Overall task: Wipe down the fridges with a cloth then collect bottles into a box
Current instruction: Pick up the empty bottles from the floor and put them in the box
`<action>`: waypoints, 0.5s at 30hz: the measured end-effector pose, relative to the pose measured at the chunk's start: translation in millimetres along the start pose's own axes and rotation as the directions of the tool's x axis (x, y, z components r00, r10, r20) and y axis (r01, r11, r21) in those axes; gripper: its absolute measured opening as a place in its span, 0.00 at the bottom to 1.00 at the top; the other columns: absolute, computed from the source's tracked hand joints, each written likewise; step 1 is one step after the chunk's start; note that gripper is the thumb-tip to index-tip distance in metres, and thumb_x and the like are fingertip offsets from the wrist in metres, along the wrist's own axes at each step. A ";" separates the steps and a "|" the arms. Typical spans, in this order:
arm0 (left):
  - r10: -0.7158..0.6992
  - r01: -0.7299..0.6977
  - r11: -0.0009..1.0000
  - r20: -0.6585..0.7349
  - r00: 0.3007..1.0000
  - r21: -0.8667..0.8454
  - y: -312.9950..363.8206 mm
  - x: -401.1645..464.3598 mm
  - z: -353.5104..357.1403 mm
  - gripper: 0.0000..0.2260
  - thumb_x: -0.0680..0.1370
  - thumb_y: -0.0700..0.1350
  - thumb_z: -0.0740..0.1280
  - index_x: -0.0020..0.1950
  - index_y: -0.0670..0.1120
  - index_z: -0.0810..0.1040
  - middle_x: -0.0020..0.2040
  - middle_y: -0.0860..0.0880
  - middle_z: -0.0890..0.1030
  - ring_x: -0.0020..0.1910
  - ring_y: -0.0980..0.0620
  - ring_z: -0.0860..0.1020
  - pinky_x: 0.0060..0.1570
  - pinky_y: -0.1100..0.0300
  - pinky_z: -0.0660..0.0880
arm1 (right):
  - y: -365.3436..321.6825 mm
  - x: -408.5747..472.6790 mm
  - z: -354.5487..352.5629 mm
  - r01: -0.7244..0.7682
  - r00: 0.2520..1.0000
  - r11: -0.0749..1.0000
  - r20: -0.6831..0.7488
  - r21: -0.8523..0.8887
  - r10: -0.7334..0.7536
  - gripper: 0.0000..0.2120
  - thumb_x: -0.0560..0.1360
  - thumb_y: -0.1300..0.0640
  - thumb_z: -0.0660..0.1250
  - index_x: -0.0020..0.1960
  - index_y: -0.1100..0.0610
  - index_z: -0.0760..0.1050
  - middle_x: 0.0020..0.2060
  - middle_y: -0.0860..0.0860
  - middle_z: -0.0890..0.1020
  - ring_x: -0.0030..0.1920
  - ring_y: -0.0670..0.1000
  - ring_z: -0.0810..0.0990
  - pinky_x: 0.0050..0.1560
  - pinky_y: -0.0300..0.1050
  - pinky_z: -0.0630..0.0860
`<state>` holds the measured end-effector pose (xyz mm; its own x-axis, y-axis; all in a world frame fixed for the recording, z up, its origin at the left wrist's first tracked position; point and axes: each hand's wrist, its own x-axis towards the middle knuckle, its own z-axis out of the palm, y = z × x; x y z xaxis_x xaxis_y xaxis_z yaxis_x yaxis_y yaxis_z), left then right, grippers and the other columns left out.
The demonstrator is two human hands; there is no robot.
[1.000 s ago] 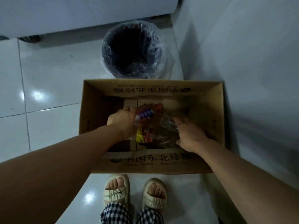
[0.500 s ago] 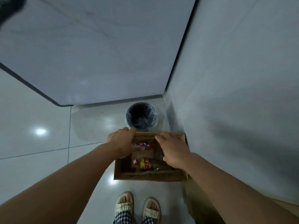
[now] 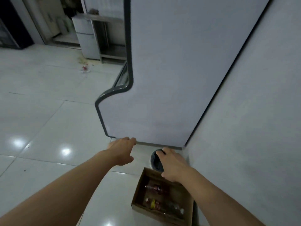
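grip: left hand and right hand loose, holding nothing
change: both hands lifted out of box; bottles left inside
task: drop-off looks done

The box is plain brown cardboard, and the bottles in it show red labels, one with a yellow band, beside a clear one. The fridge is pale grey-white with a dark grey edge trim. The floor is glossy white tile with thin grey joints, and the bin is black.
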<state>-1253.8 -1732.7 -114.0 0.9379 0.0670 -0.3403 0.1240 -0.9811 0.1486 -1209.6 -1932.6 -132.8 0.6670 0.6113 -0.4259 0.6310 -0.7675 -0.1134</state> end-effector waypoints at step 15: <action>-0.196 0.200 0.980 -0.150 0.969 0.012 -185.3 -117.0 -96.9 0.26 0.74 0.52 0.68 0.68 0.49 0.63 0.63 0.47 0.72 0.59 0.46 0.74 0.52 0.56 0.70 | -197.1 29.9 -119.2 0.111 0.983 0.986 -0.132 -0.124 -0.127 0.31 0.74 0.58 0.66 0.73 0.56 0.57 0.68 0.57 0.64 0.68 0.58 0.64 0.66 0.51 0.66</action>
<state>-1355.1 -1541.2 -11.8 0.9332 0.2844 -0.2197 0.3051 -0.9500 0.0661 -1266.8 -1740.0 -16.2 0.6280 0.7240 -0.2855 0.7452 -0.6651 -0.0475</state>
